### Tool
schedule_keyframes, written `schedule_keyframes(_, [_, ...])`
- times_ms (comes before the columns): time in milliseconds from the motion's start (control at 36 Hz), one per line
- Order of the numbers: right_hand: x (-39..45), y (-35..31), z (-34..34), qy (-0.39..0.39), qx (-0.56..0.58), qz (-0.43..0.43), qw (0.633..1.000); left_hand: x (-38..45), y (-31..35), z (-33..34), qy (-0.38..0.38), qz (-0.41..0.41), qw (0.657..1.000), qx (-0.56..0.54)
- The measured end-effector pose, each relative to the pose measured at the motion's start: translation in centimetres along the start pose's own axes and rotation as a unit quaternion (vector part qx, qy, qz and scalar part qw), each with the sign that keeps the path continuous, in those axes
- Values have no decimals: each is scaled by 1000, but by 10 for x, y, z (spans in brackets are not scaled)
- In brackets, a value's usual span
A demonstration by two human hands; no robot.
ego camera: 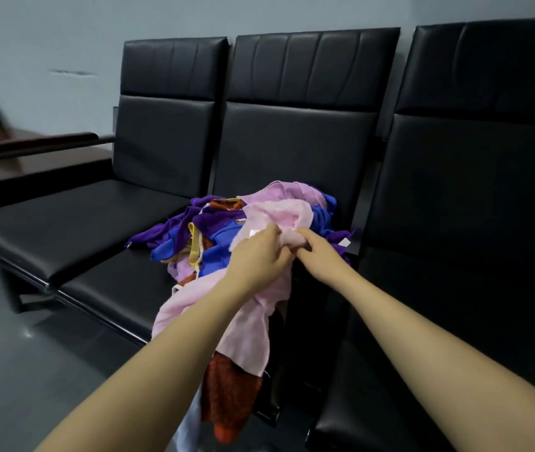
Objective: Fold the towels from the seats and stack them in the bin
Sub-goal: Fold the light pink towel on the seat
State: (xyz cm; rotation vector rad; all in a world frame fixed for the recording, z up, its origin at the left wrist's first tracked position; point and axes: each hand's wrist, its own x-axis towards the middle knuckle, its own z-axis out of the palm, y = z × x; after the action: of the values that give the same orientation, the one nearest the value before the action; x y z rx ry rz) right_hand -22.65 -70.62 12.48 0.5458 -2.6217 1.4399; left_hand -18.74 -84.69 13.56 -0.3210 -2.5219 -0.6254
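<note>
Bare skin fills the near view: your two forearms reach forward from the bottom edge toward the middle seat (122,285). Below your left arm a rust-orange towel (227,402) hangs off the seat's front edge, and over it drapes the long tail of the pink towel (246,337). Your left hand (259,256) has its fingers curled into that pink towel, gripping a bunched fold near a small white tag. Your right hand (316,252) sits just beside it, thumb and fingers pinching the same pink cloth, so both hands hold one towel close together. Past your hands the pile (194,233) lies on the middle seat, a loose heap of purple, blue, yellow and orange cloth, with more pink towel mounded on top toward the backrest. A purple corner with a white label pokes out at the pile's right, touching the gap beside the right seat (455,288). The left seat (73,223) lies bare and glossy black. Farther left a dark wooden armrest (31,145) curves down, and behind the three black backrests stands a pale grey wall (64,37).
</note>
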Motion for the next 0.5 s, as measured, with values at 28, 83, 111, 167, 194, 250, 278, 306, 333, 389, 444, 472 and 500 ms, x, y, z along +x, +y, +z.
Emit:
schedule_keyframes(28, [-3, -4, -3, 14, 27, -6, 1000, -1, 2, -3, 1, 3, 1000, 1])
schedule_keyframes(83, [-7, -15, -8, 44, 90, -12, 995, -2, 7, -10, 8, 7, 1000, 6])
schedule_keyframes(111, [-9, -22, -11, 59, 121, -11, 991, -2, 8, -13, 16, 6, 1000, 4])
schedule_keyframes(167, [-11, -32, -17, 87, 177, -4, 980, 0, 13, -22, 39, -3, 999, -10])
schedule_keyframes(194, [-12, -38, -20, 104, 198, -4, 975, 1, 17, -28, 57, -5, 998, -21])
schedule_keyframes(250, [-17, -51, -30, 139, 225, -7, 964, 3, 29, -41, 87, 5, 995, -42])
schedule_keyframes(278, [-21, -57, -35, 159, 235, -15, 959, 4, 37, -48, 94, 11, 994, -49])
schedule_keyframes(306, [-23, -61, -39, 179, 238, -25, 954, 5, 43, -53, 94, 17, 994, -50])
schedule_keyframes(333, [-26, -66, -45, 199, 234, -36, 951, 7, 50, -58, 95, 23, 994, -47])
schedule_keyframes(389, [-32, -73, -58, 243, 207, -49, 947, 12, 66, -66, 98, 38, 994, -27])
schedule_keyframes(444, [-35, -75, -72, 285, 167, -44, 943, 17, 81, -70, 100, 48, 994, -20])
schedule_keyframes(472, [-40, -77, -82, 303, 148, -48, 940, 18, 91, -72, 99, 56, 993, -17])
schedule_keyframes(500, [-43, -78, -88, 316, 129, -50, 939, 19, 97, -73, 97, 61, 993, -11])
